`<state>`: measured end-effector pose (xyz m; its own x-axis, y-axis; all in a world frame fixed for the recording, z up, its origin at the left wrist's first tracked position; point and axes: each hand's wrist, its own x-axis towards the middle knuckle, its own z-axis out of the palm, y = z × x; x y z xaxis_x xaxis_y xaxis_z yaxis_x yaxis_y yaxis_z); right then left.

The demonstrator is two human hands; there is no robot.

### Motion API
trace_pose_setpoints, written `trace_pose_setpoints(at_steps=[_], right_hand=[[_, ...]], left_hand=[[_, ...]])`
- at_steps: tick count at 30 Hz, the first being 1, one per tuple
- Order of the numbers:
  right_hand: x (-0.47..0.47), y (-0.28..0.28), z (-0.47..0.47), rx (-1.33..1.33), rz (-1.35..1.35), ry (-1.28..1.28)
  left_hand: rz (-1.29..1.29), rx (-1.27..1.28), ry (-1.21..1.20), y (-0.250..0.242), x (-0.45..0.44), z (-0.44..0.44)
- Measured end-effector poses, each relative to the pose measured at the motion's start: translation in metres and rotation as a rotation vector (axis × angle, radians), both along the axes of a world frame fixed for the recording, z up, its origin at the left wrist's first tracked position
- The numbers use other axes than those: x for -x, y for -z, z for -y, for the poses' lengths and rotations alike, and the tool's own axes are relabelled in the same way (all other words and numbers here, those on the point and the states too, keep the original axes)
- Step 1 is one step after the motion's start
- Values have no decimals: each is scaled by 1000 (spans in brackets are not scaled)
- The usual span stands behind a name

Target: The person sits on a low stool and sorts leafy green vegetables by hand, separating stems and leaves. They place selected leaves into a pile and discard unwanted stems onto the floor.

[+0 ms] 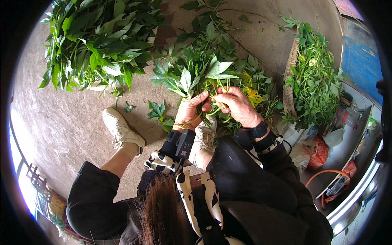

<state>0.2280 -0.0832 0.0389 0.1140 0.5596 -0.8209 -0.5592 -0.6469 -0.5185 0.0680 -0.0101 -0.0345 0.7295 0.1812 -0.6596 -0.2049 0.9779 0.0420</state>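
Observation:
My left hand (190, 111) is closed around the stems of a bunch of leafy green vine cuttings (186, 80), whose leaves point away from me. Close beside it on the right, my right hand (238, 105) pinches a leafy stem (219, 69) between thumb and fingers; some thin stems loop between the two hands. Beyond and beneath the hands lies a loose heap of leafy vines (205, 46) on the floor, with a yellow leaf (254, 96) beside my right hand. The lower stem ends hang over my right shoe.
A large pile of leafy greens (104, 43) stands at the upper left. Leafy vines (318, 76) fill a woven basket (289, 73) on the right. Near it are a shelf unit with plastic bags (317, 153) and an orange hose (326, 171). My shoes (121, 127) rest on the concrete floor (70, 122).

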Motion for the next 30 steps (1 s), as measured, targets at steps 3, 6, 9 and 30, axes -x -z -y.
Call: trace_pose_setpoints(at_steps=[3,6,9,30], right_hand=[[2,3,2,-39,106,-84],[7,10,4,-64,205,-37],[11,19,2,-68,506,-80],[23,17,26,-88,1071,-692]], left_hand=[[-40,13,-39,-6,-1,0],[-124,-69,-27,-8,-2,-1],[-162,-230,-36,-9,-4,2],[-111,39,-36,-1,1,2]])
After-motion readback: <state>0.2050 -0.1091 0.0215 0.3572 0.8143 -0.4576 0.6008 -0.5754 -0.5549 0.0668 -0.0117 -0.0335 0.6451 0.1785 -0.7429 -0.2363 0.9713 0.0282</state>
